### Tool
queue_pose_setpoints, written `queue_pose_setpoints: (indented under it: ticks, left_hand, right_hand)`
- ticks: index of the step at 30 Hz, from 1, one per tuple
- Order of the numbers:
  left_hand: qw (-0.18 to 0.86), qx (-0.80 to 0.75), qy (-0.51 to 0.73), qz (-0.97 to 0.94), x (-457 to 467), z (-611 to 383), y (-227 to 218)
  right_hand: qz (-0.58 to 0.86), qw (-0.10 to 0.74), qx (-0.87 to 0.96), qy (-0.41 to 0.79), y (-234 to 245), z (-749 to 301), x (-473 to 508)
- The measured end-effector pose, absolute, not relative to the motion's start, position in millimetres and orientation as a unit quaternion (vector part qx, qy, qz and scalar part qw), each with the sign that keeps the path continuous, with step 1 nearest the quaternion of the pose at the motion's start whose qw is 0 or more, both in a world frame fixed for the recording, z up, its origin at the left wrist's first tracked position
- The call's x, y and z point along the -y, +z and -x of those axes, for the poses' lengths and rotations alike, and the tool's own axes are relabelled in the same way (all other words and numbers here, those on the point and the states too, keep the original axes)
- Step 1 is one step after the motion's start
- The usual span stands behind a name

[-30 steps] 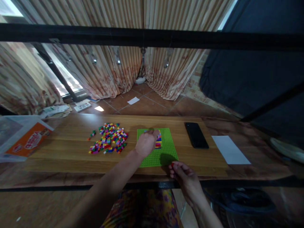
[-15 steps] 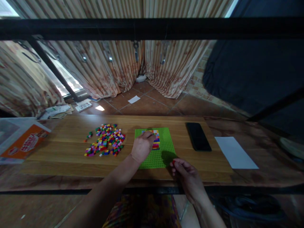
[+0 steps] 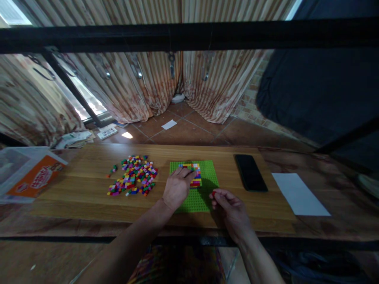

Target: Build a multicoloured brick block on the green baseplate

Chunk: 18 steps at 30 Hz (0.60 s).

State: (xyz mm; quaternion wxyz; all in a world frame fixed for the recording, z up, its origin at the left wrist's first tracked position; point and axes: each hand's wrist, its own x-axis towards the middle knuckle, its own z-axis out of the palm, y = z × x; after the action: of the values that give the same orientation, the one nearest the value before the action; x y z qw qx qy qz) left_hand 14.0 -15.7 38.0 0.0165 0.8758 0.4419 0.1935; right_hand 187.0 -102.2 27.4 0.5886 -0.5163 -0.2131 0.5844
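A green baseplate (image 3: 209,173) lies on the wooden board, with a small patch of coloured bricks (image 3: 195,179) built near its far middle. My left hand (image 3: 177,188) rests flat on the plate's left part, fingers stretched toward that patch. My right hand (image 3: 229,209) hovers at the plate's near right corner, fingers pinched on a small red brick (image 3: 213,193). A loose pile of coloured bricks (image 3: 133,180) lies to the left of the plate.
A black phone (image 3: 251,178) lies right of the plate and a white sheet (image 3: 300,194) further right. An orange-labelled clear box (image 3: 28,175) sits at the far left. A black bar crosses overhead; curtains hang behind.
My right hand has risen toward the baseplate's near right corner with the red brick. My left hand has slid slightly back, uncovering more of the built patch.
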Motion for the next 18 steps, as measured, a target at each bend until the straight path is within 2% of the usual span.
queue_pose_setpoints:
  ticks: [7, 11, 15, 18]
  left_hand:
    - [0.017, -0.449, 0.164, -0.878, 21, -16, 43]
    - [0.048, -0.437, 0.193, -0.877, 25, -10, 42]
    - [0.073, -0.481, 0.273, -0.830, 33, -1, 35]
    - [0.086, -0.492, 0.306, -0.810, 39, 3, 31]
  right_hand:
    - [0.525, 0.589, 0.281, 0.546, 32, -178, 94]
    - [0.555, 0.582, 0.394, 0.445, 33, -176, 78]
    - [0.559, 0.576, 0.498, 0.327, 25, -173, 53]
    - [0.554, 0.561, 0.546, 0.283, 18, -169, 37]
